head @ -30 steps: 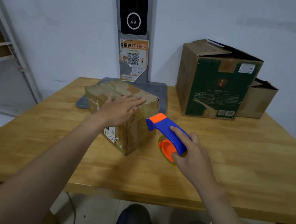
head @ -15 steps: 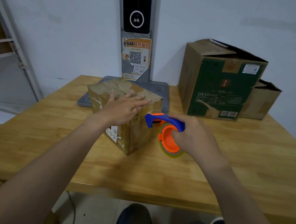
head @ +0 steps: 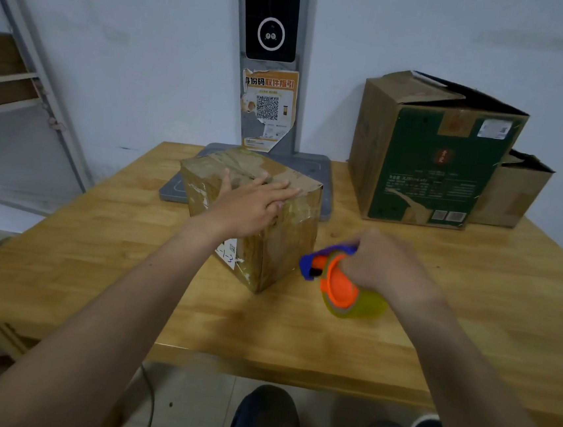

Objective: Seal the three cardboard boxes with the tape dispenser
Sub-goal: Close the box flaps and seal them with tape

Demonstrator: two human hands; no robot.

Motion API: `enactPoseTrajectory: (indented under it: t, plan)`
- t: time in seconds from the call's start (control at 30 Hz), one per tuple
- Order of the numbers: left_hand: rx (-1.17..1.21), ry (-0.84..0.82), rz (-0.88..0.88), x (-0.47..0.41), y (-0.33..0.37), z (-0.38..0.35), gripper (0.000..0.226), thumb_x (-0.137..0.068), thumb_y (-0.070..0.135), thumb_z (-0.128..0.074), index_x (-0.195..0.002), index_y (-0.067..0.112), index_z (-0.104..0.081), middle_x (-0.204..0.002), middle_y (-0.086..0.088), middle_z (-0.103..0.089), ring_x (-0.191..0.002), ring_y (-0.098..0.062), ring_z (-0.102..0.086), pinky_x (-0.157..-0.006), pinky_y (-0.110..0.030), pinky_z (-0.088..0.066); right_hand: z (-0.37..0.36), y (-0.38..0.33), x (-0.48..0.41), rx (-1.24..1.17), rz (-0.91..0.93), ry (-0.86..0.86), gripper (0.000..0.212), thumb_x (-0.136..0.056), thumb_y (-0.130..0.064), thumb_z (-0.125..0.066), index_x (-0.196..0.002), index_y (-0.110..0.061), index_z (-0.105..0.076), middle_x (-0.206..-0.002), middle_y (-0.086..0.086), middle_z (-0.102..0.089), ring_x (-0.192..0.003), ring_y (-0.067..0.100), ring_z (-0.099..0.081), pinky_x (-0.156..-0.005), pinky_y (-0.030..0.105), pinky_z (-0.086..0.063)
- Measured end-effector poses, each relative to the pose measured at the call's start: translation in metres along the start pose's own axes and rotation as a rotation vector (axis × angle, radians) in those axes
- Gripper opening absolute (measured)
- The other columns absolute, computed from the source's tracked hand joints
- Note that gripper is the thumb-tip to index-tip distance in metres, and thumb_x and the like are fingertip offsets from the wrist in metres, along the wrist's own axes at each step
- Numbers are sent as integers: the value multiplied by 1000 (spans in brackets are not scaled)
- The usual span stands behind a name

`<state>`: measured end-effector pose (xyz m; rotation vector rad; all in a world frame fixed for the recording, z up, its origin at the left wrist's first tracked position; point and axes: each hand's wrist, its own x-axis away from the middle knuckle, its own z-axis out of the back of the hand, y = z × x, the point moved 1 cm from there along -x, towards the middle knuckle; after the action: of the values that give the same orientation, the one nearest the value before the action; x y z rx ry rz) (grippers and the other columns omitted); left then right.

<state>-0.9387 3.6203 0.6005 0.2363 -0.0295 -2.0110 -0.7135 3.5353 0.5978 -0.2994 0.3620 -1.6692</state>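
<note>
The tape dispenser (head: 342, 284) drops lower, beside the small box (head: 280, 247) at table centre, labelled "-1-3". The right hand (head: 385, 264) grips its blurred handle, and the left hand (head: 249, 207) lies flat on the box top.

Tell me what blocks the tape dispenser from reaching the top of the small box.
Only the left hand, flat across the top of the small box. The tape dispenser in the right hand is beside it, nothing visible between them.
</note>
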Motion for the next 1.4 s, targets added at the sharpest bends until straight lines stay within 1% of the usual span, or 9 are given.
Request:
enactPoseTrajectory:
  t: [0.3, 0.47, 0.6, 0.73, 0.87, 1.1, 1.2, 1.27, 1.4]
  plan:
    - [48, -59, -50, 1, -6, 5, 46, -112, 39, -22, -154, 56, -23, -165, 23, -17, -156, -10, -10, -116, -68, 16, -21, 33, -1, -115, -67, 82, 44, -85, -29, -64, -127, -41, -65, -111, -7, -69, -98, 19, -59, -82, 31, -48]
    - [235, -181, -101, 15, -25, 22, 53, -110, 20, -38, -144, 62, -35, -157, 34, -26, -153, 1, -10, -118, -63, 18, -9, 32, -12, -161, -3, 291, 50, -85, -26, -65, -133, -42, -61, -112, -4, -70, -100, 22, -61, -85, 36, -51]
    - [418, -150, -84, 33, -37, 39, 76, -98, -7, -49, -120, 64, -61, -141, 35, -50, -145, 6, -29, -127, -50, -15, -11, 23, -18, -189, 72, 404, 55, -87, -30, -69, -139, -42, -55, -106, 4, -60, -91, 24, -60, -78, 38, -52]
    - [390, 123, 66, 46, -20, 45, 48, -93, 3, -49, -91, 41, -77, -107, 28, -71, -112, 2, -62, -104, -30, -47, -15, 17, -21, -171, 92, 411, 55, -89, -30, -69, -141, -41, -53, -106, 3, -55, -85, 21, -55, -71, 32, -45]
    - [186, 360, 74, 51, -18, 27, 19, -89, 39, -75, -108, 38, -79, -103, 18, -76, -102, -9, -68, -99, -42, -51, -21, 9, -21, -171, 125, 393, 55, -88, -27, -67, -140, -41, -54, -107, 5, -55, -84, 22, -52, -70, 31, -38]
    - [-25, 425, 91, 62, -14, 14, 44, -78, 44, -84, -119, 38, -71, -120, 16, -72, -118, -11, -62, -117, -54, -26, -24, -7, -26, -233, 172, 465, 58, -87, -24, -70, -140, -40, -53, -108, 5, -51, -88, 25, -56, -72, 31, -41]
    - [-47, 335, 290, 66, -22, -2, 78, -71, 48, -87, -139, 45, -50, -154, 8, -43, -147, -23, -33, -115, -63, -28, -21, -13, -30, -269, 195, 490, 59, -88, -23, -71, -141, -40, -51, -111, 4, -51, -89, 20, -53, -73, 29, -42]
    - [162, 377, 394, 69, -32, -9, 88, -66, 47, -92, -144, 40, -51, -161, 2, -31, -149, -27, -28, -115, -52, -34, -19, -18, -31, -322, 213, 508, 59, -88, -20, -70, -140, -40, -52, -110, 4, -50, -91, 19, -54, -76, 29, -42]
    - [246, 404, 323, 60, -33, -13, 80, -66, 44, -92, -140, 35, -60, -152, 10, -45, -137, -14, -45, -110, -34, -39, -17, -23, -33, -387, 257, 550, 56, -89, -20, -69, -140, -37, -53, -111, 2, -50, -91, 12, -48, -77, 23, -38]
